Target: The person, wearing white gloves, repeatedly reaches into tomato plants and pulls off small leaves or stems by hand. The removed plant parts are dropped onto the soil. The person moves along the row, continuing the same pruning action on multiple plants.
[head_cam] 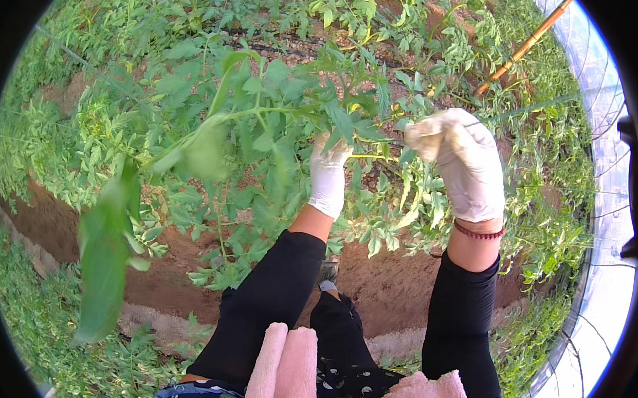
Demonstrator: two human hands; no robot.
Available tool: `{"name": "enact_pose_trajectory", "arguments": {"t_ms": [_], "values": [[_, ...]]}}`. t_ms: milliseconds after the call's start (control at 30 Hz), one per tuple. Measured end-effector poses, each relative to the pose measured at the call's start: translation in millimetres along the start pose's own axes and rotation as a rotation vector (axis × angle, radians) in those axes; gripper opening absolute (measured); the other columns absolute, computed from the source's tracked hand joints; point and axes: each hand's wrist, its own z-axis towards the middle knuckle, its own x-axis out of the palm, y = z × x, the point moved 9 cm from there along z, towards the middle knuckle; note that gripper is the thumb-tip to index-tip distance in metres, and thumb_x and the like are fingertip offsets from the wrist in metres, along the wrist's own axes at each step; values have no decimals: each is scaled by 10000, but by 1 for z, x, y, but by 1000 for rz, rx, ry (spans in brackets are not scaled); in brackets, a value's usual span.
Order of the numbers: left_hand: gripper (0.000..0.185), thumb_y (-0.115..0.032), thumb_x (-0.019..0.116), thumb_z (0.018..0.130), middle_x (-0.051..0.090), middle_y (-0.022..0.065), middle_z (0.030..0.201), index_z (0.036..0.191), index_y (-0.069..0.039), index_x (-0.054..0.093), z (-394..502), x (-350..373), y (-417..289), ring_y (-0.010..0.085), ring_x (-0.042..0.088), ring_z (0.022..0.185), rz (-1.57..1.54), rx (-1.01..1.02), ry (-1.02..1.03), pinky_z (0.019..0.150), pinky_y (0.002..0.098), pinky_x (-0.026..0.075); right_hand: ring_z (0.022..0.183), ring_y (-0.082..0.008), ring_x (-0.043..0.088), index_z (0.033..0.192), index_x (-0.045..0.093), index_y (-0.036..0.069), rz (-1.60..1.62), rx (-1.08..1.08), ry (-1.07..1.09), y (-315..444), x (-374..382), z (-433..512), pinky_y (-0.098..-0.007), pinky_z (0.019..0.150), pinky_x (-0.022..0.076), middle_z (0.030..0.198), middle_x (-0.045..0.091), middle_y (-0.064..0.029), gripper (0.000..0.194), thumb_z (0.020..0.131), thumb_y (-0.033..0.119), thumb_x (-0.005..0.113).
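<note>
My left hand [330,169], in a white glove, is at a leafy tomato shoot [342,110]. Its fingers curl in at the stem, and leaves cover part of the fingertips. To the right, my right hand [458,155] is raised in a soiled white glove with the fingers bent inward. A thin green cord [534,108] runs from the right side to this hand, and a dark strand shows again at the pinched fingertips. Left of my hands a long tomato stem [230,116] arches close to the camera, its large leaf [105,256] blurred.
Tomato plants [175,93] crowd the bed around me. Black drip tubing [280,48] lies on the soil. A bamboo pole [526,43] leans at the upper right near the plastic film wall [609,186]. My shoe [328,271] is by the bare soil bank [382,292].
</note>
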Motion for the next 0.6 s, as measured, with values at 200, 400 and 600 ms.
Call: {"name": "enact_pose_trajectory", "arguments": {"t_ms": [200,400,600], "values": [[253,-142,550,908,467,87,1135,1096,-18,435,-35,0,-32,191,526,1053,100,110,12,920,358,468,847,-113,598,955,651,-5,-241,176,-167,-23,26,-5,-249,757,439,908,675,-57,257,907,235,575],[712,-203,587,898,288,137,1408,1444,-54,155,-57,-8,-39,246,415,1228,84,-31,-32,960,399,423,739,-58,523,954,657,-1,-363,281,-285,-43,16,-12,-214,682,410,869,659,-9,224,925,187,540],[657,-288,594,900,366,130,1363,1400,-43,246,-55,-24,-32,246,431,1222,496,-140,34,927,373,427,683,-52,485,900,660,-17,-432,300,-285,-57,23,-7,-227,641,405,754,621,-1,216,900,180,573]]}}
